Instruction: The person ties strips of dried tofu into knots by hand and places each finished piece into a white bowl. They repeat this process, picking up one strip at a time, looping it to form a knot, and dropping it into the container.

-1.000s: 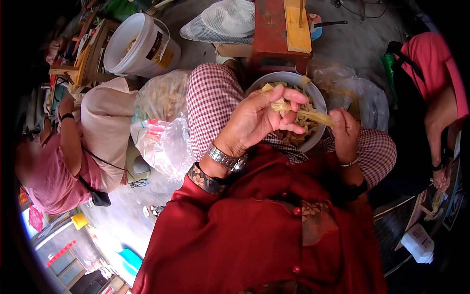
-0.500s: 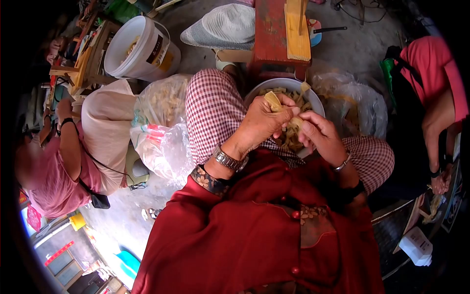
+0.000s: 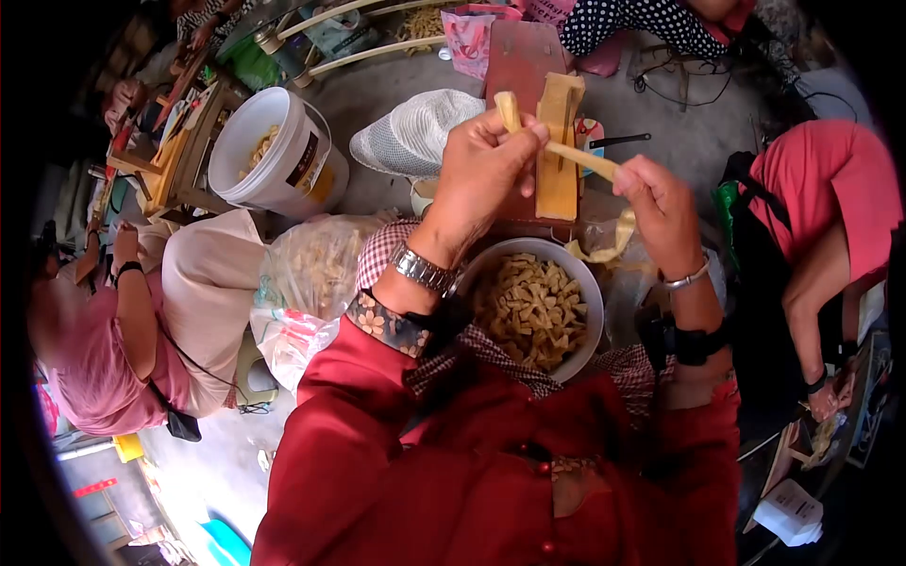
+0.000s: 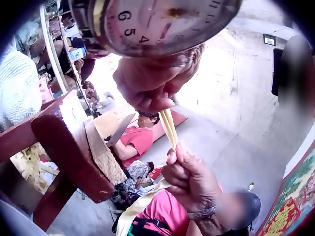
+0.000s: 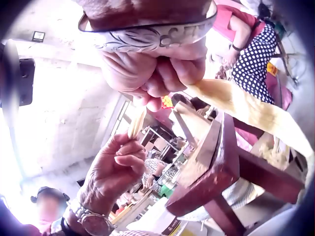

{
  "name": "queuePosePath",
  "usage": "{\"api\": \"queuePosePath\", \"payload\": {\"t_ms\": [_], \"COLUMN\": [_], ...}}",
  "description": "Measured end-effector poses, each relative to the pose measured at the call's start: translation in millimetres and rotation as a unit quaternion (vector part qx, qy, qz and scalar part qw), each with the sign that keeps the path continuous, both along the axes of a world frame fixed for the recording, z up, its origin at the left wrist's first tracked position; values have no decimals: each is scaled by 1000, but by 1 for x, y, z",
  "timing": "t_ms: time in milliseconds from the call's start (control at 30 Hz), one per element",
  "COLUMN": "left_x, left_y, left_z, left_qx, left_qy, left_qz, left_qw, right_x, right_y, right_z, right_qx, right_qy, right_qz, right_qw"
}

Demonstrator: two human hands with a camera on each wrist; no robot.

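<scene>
A pale yellow flat strip (image 3: 583, 161) stretches between my two hands, above the near end of a red wooden bench (image 3: 517, 58). My left hand (image 3: 483, 179) pinches one end, with a short stub sticking up past the fingers. With curled fingers my right hand (image 3: 659, 212) grips the strip farther along, and its loose tail (image 3: 618, 236) hangs below. In the left wrist view the held length (image 4: 169, 129) looks doubled. Under the hands, a grey basin (image 3: 596, 316) holds many small pale yellow pieces (image 3: 536, 307). A wooden block (image 3: 555, 193) stands on the bench beside the strip.
A white bucket (image 3: 300, 156) and a clear plastic bag (image 3: 316, 250) of pieces stand at left. A pale mesh hat (image 3: 415, 132) lies left of the bench. People sit close by at left (image 3: 123, 330) and right (image 3: 830, 208). A black-handled pan (image 3: 618, 141) lies behind the block.
Both hands have risen from over the basin and moved forward to the bench. They were close together half a second ago and are now apart, the strip straight between them. The view has tilted forward.
</scene>
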State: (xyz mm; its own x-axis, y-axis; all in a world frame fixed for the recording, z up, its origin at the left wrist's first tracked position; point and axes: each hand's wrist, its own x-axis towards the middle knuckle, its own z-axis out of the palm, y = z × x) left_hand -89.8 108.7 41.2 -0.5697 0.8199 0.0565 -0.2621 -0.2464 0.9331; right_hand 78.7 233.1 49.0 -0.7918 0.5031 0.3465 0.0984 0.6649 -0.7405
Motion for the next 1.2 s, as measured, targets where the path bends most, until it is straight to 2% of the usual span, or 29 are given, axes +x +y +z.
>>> {"api": "queuePosePath", "payload": {"t_ms": [33, 100, 200, 233, 300, 333, 400, 433, 500, 600, 633, 667, 700, 767, 833, 867, 900, 967, 1000, 1033, 1067, 1100, 1167, 1200], "left_x": [-5, -12, -22, -18, -17, -12, 4, 15, 30, 56, 64, 70, 77, 92, 82, 80, 80, 74, 86, 85, 87, 88, 92, 93], "left_y": [10, 21, 50, 52, 41, 28, -10, -27, -60, -97, -100, -106, -101, -93, -88, -87, -88, -91, -91, -98, -100, -102, -106, -107], "left_z": [0, 2, -35, -43, -59, -48, -23, -22, -31, -63, -69, -87, -83, -76, -70, -66, -60, -61, -56, -47, -43, -39, -31, -28], "left_qx": [3, -20, -39, -82, -133, -162, -224, -193, -279, -336, -357, -270, -278, -300, -231, -182, -178, -149, -164, -108, -107, -107, -108, -108], "left_qy": [20, 62, 153, 189, 359, 325, 253, 228, 282, 168, 50, 146, 24, -221, -314, -320, -311, -269, -224, -261, -243, -225, -204, -194], "left_qz": [14, 27, 77, 93, 155, 118, 41, 17, -63, -168, -221, -250, -267, -256, -265, -281, -259, -273, -170, -219, -215, -210, -242, -259], "left_qw": [1000, 998, 984, 974, 911, 924, 940, 954, 916, 912, 906, 918, 923, 892, 882, 886, 897, 911, 946, 934, 940, 946, 942, 940], "right_x": [-10, -20, -33, -30, -20, -11, 14, 25, 42, 53, 53, 51, 49, 49, 55, 59, 62, 71, 70, 72, 68, 67, 57, 52], "right_y": [11, 27, 42, 42, 38, 27, -5, -22, -55, -98, -112, -122, -137, -154, -160, -162, -162, -160, -158, -153, -147, -146, -144, -144], "right_z": [0, -6, -29, -47, -74, -76, -65, -54, -40, -32, -40, -40, -48, -50, -49, -48, -47, -43, -38, -35, -47, -42, -51, -53], "right_qx": [29, 54, 95, 79, 51, -1, -98, -147, -243, -264, -241, -202, -148, -140, -192, -217, -271, -377, -397, -380, -384, -306, -267, -290], "right_qy": [29, 3, -33, -47, -70, -14, -36, -45, -50, -38, -13, -1, 31, 18, 9, 3, 27, 75, 127, 148, 210, 180, 213, 219], "right_qz": [-14, -42, -94, -82, -62, -42, -47, -53, -25, 109, 149, 203, 222, 281, 307, 320, 286, 217, 130, 53, 22, -69, -108, -92], "right_qw": [999, 998, 991, 992, 994, 999, 993, 987, 969, 958, 959, 958, 963, 949, 932, 922, 919, 897, 900, 911, 899, 932, 934, 927]}}
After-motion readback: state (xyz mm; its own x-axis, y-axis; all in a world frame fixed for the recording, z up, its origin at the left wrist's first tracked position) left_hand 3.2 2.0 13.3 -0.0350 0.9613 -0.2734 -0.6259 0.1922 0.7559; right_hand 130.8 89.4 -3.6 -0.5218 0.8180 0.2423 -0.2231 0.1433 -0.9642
